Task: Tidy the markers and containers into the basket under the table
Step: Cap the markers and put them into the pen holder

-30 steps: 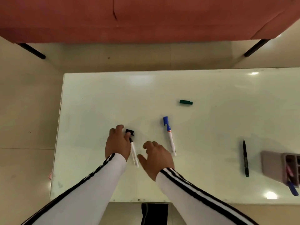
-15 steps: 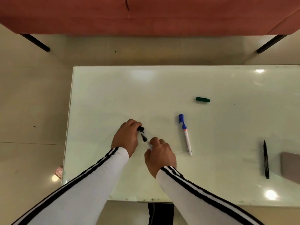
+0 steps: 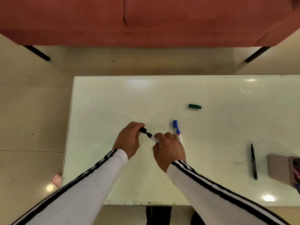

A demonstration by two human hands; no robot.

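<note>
Above the glossy white table (image 3: 113, 103), well inside its edges, the left hand (image 3: 128, 140) pinches a black cap (image 3: 142, 130); the right hand (image 3: 169, 150) grips the white marker barrel (image 3: 153, 138).

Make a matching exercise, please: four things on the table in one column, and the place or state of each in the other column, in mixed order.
Things:
1. black cap
2. green cap
3. blue marker
4. black pen

Places or states:
A. lies alone, farthest from the person
B. lies just beside the right hand, its cap resting next to its tip
C. pinched in the left hand
D. lies near the pink container at the right edge

Pairs: 1-C, 2-A, 3-B, 4-D
</note>
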